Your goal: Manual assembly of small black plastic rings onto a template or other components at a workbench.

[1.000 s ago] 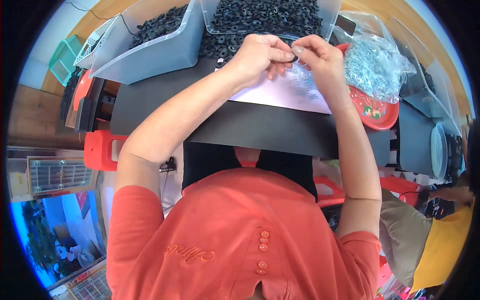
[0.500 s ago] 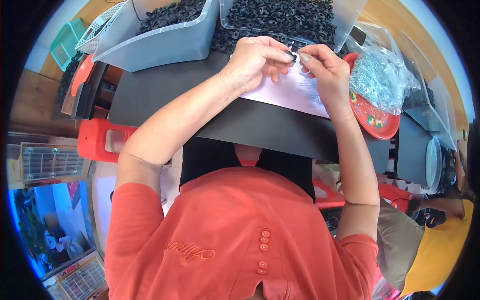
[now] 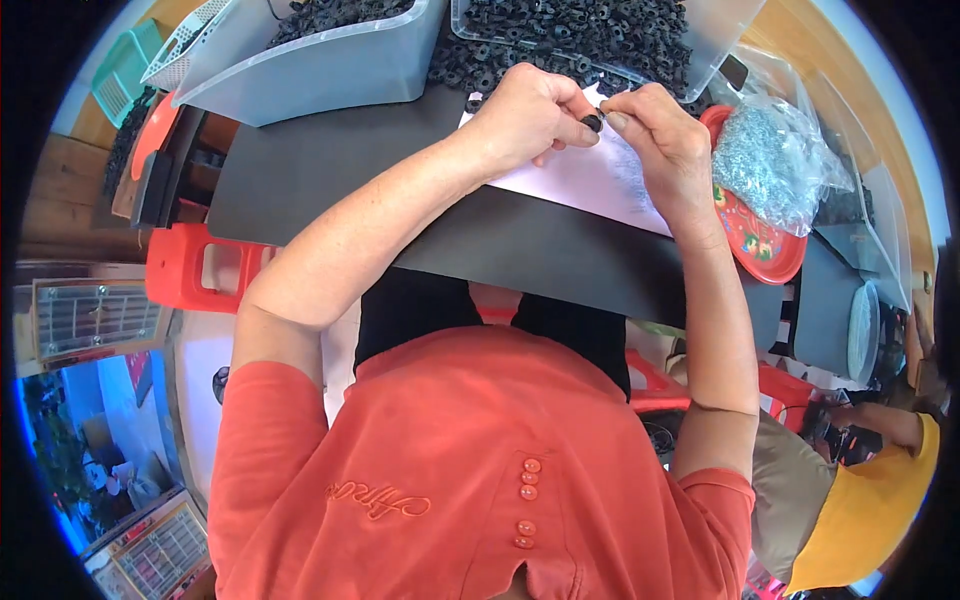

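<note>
My left hand (image 3: 535,115) pinches a small black plastic part (image 3: 592,122) between thumb and fingertips, above a pale sheet (image 3: 540,180) on the dark table. Right beside that part, my right hand (image 3: 662,145) is closed, its thumb and forefinger pressed together. Whatever lies between those fingertips is too small to make out. Tiny bluish bits (image 3: 628,172) are scattered on the sheet under the right hand. Beyond both hands lies a heap of similar black parts (image 3: 480,68), spreading from a clear bin (image 3: 715,40).
At the far left stands a second clear bin (image 3: 330,92) of black parts. To the right, a bag of small silvery-blue pieces (image 3: 770,155) rests on a red patterned plate (image 3: 765,245). A red stool (image 3: 180,265) is at the left; a person in yellow (image 3: 875,510) sits at the right.
My left fingers have curled in more, and the black part shows at a different angle. Both hands remain close together. The whole view has shifted slightly.
</note>
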A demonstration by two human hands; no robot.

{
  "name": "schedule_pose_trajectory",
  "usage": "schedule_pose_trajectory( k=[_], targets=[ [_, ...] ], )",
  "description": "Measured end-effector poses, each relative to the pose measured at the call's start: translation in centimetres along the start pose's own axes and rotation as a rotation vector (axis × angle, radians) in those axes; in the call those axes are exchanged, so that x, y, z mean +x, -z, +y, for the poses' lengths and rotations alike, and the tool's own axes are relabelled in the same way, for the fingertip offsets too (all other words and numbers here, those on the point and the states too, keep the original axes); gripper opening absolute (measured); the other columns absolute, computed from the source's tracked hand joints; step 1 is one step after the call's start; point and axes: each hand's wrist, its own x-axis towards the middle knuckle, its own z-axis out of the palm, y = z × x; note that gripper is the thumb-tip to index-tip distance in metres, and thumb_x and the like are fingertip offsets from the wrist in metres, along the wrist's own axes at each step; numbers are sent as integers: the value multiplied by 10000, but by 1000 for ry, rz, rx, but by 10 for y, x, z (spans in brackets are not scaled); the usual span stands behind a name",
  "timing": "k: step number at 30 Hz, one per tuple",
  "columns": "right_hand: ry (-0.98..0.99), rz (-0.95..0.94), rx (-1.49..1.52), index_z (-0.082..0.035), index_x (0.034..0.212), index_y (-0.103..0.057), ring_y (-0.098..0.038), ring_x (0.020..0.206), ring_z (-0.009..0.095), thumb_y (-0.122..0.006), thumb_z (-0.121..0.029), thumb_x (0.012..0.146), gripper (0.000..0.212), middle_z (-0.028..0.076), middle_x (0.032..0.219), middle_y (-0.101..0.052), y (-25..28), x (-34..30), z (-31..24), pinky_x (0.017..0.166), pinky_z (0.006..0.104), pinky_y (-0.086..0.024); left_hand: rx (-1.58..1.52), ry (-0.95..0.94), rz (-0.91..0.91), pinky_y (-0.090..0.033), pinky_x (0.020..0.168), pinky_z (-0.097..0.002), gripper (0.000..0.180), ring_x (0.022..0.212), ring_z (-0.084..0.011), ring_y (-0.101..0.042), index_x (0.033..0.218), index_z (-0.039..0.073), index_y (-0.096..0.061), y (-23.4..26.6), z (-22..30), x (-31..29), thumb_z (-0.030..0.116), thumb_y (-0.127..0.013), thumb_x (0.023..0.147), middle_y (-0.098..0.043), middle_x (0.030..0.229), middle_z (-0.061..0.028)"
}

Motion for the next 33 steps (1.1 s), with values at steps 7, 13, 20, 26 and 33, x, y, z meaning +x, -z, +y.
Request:
schedule_pose_trajectory(
  k=[7, 13, 20, 26, 33],
  targets=[
    [-10, -63, -21, -56, 900, -657, -610, 708, 241, -645, -52, 787, 113, 83, 770, -567, 0, -2, -3, 608, 326, -483, -43, 16, -38, -364, 402, -231, 75, 508, -80, -499, 796, -7, -660, 0, -3, 1, 33, -707, 753, -574, 624, -34],
    [64, -4, -53, -65, 983, -662, -612, 754, 257, -646, -94, 814, 172, 86, 872, -584, -5, -2, -8, 657, 339, -491, -313, 56, -46, -369, 422, -231, 98, 514, -94, -512, 835, -25, -646, 6, -5, 0, 56, -685, 798, -579, 647, -46],
    [124, -1, -118, -82, 1192, -583, -600, 900, 266, -657, -131, 803, 399, 100, 1023, -609, -9, 5, -7, 785, 358, -468, -440, -184, 55, -390, 427, -223, 128, 511, -105, -527, 868, -49, -631, 24, 1, 3, 66, -671, 828, -590, 660, -71],
    [-159, -140, 127, -56, 958, -686, -658, 776, 224, -660, -89, 788, 175, 100, 840, -659, -1, 21, -13, 717, 294, -507, -648, -311, -33, -410, 444, -214, 91, 489, -117, -517, 927, -25, -606, 47, 29, -11, 55, -573, 900, -589, 667, -77],
    [461, -261, -454, -170, 904, -694, -620, 770, 241, -587, -126, 730, 209, 49, 906, -635, -67, 31, -24, 657, 385, -460, -688, -399, 27, -408, 442, -215, 79, 525, -112, -528, 915, -37, -611, 49, 30, -8, 30, -576, 894, -604, 707, -79]
  ],
)
